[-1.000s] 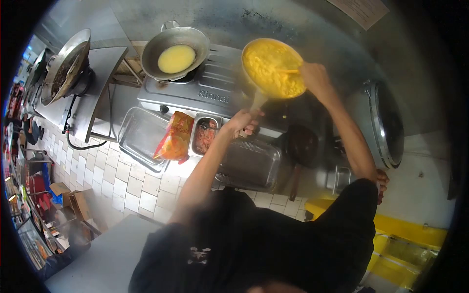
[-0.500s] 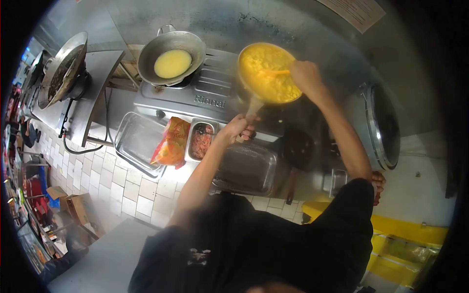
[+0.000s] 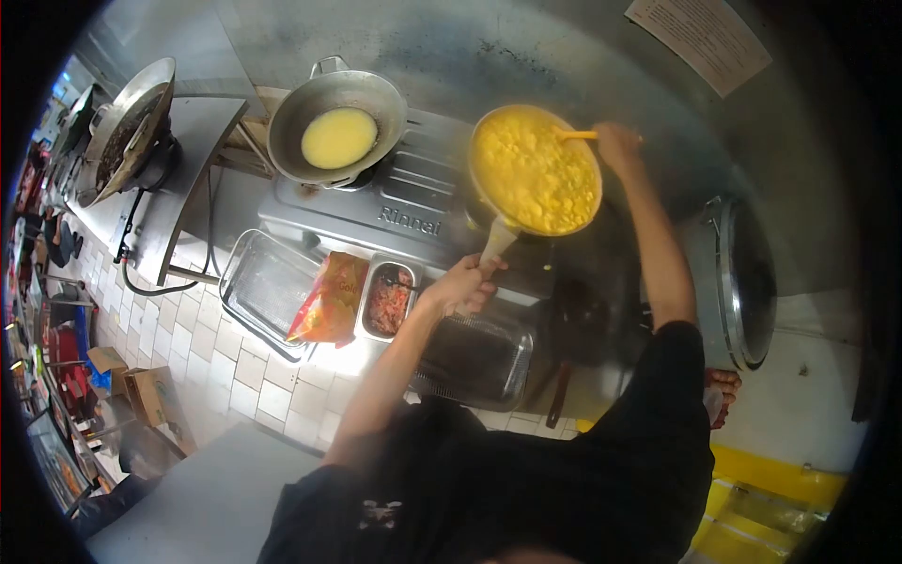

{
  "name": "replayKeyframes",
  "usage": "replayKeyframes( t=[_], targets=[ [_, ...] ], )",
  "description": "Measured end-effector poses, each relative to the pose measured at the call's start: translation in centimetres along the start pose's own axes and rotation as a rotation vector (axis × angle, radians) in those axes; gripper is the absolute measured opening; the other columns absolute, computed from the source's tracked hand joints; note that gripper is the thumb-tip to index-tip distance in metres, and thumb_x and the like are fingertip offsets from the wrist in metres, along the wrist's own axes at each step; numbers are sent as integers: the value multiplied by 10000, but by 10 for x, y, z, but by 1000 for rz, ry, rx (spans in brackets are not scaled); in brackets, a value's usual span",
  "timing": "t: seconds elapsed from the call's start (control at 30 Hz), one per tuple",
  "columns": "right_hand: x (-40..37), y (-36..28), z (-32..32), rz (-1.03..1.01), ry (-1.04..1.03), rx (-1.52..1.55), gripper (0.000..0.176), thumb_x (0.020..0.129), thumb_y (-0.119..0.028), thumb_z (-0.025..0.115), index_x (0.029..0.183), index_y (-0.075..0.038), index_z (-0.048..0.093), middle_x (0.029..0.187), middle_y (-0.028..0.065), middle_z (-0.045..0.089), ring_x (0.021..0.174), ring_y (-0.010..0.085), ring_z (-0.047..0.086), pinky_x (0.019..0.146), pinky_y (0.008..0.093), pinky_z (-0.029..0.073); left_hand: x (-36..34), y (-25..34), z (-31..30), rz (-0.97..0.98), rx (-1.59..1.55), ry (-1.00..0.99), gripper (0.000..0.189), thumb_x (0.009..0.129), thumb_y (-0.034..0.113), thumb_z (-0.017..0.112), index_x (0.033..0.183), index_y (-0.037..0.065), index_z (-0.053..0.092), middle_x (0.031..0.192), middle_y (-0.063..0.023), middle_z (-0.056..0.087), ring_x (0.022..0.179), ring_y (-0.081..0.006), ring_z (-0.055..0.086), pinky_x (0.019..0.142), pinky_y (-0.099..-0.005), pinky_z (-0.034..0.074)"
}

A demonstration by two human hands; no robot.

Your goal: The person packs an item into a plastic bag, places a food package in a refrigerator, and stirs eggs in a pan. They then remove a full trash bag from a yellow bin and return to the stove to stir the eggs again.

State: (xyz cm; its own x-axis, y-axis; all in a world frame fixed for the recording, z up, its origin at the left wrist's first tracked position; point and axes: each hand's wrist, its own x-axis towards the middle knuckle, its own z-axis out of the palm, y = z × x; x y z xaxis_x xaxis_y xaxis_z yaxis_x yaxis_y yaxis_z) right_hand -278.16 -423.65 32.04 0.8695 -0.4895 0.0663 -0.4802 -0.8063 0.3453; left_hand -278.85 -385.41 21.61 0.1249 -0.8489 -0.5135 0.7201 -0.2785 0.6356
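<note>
At the far left a big wok sits on its own burner. Next along, a second wok of pale yellow liquid stands on the stove with no hand near it, and I judge it could catch or overcook while attention is elsewhere. In front of the stove lie a metal tray, an orange bag and a small tub of chopped filling. The bag leans close to the stove's front edge, where heat or a splash might reach it. The left hand is clenched round the end of the handle of the pan, which hangs over the right side of the stove; whether it rests on the burner or is lifted I cannot tell. It is heaped almost to the rim with yellow food — a hard push or a slight tilt could send some over the edge, and a grip so far out on the handle gives little control against that. The right hand is closed on an orange spatula at the far rim, its forearm stretched over the hot stove — a burn risk if it drops lower.
</note>
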Motion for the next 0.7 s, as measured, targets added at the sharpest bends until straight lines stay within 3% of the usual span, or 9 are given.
replayKeyframes(
  t=[0.07, 0.2, 0.27, 0.4, 0.5, 0.63, 0.7],
  targets=[
    [25, -15, 14, 28, -143, 63, 281, 971, -109, 506, 1194, -172, 666, 1182, 90, 613, 1192, 205, 532, 1061, 589, 270, -2, 1, 1, -12, 2, -19, 332, 1035, 367, 454, 1205, 84, 481, 667, 52, 306, 462, -39, 230, 376, -212, 204],
    [46, -27, 36, -155, -200, 213, 246, 980, -138, 507, 1147, -173, 685, 1115, 68, 626, 1144, 196, 547, 992, 508, 301, -2, 2, 0, -16, -7, -37, 342, 1038, 369, 446, 1216, 79, 474, 659, 60, 282, 463, -37, 228, 374, -213, 205],
    [47, -16, 43, -447, -105, 254, 194, 967, -166, 553, 1097, -187, 694, 1000, 39, 611, 1053, 186, 550, 916, 439, 298, -1, -1, 0, -7, -17, -40, 343, 1037, 368, 448, 1216, 76, 474, 658, 61, 280, 461, -36, 227, 371, -211, 206],
    [9, -1, -22, -582, 84, 84, 171, 956, -152, 555, 1051, -184, 693, 912, -2, 563, 941, 174, 514, 898, 386, 313, 0, -3, -3, 5, -43, -58, 351, 1034, 367, 460, 1217, 67, 474, 660, 62, 280, 456, -32, 226, 363, -207, 207],
    [-22, 12, -65, -680, 202, 35, 212, 927, -89, 546, 1059, -171, 690, 927, 9, 565, 972, 178, 514, 908, 380, 326, 1, -2, -3, -12, -63, -45, 351, 1033, 362, 467, 1217, 64, 475, 659, 63, 279, 451, -31, 225, 360, -206, 205],
    [-39, 32, -97, -640, 269, -103, 264, 890, -38, 542, 1075, -165, 682, 950, 24, 570, 1003, 188, 517, 922, 389, 335, 6, -5, -4, 0, -70, -37, 345, 1034, 355, 467, 1213, 60, 477, 654, 64, 276, 443, -33, 226, 358, -210, 201],
    [-33, 39, -94, -480, 323, -137, 290, 888, -25, 505, 1088, -155, 672, 1004, 47, 586, 1044, 203, 521, 942, 405, 335, 6, -5, -4, 11, -83, -65, 334, 1036, 351, 466, 1200, 61, 480, 654, 63, 284, 441, -35, 228, 359, -211, 201]
  ],
)
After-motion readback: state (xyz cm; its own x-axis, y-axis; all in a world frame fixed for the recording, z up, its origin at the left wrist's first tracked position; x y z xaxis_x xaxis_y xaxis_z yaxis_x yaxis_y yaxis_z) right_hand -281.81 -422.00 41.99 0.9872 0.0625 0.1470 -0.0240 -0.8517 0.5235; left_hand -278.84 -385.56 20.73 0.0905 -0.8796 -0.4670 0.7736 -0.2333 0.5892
